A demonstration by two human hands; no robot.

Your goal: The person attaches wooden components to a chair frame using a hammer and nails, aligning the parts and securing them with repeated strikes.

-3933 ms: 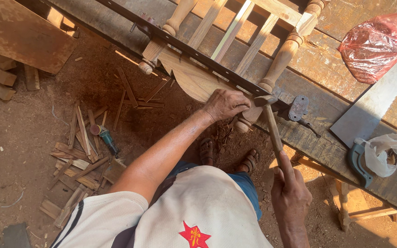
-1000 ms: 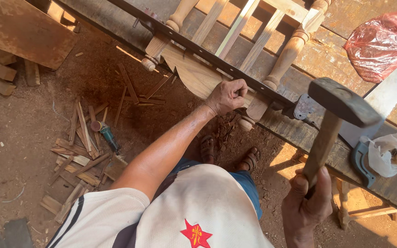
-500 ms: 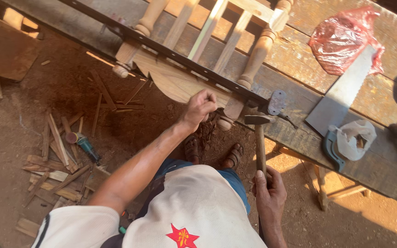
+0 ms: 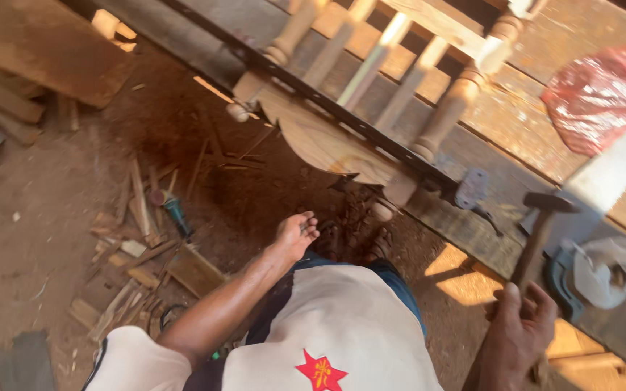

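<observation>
The right hand [image 4: 519, 329] grips a hammer [image 4: 537, 232] by its wooden handle, head up, near the workbench [image 4: 487, 232] edge. The left hand [image 4: 295, 233] hangs released, below the clamped spindle frame [image 4: 371, 80]. The hand saw [image 4: 595, 217] is partly cut off at the bench's right. Wood scraps [image 4: 132, 239] litter the dirt floor left of the bench.

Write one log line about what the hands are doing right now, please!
right hand: grips hammer, head up | left hand: empty, off the wooden chair frame | saw: on workbench
</observation>
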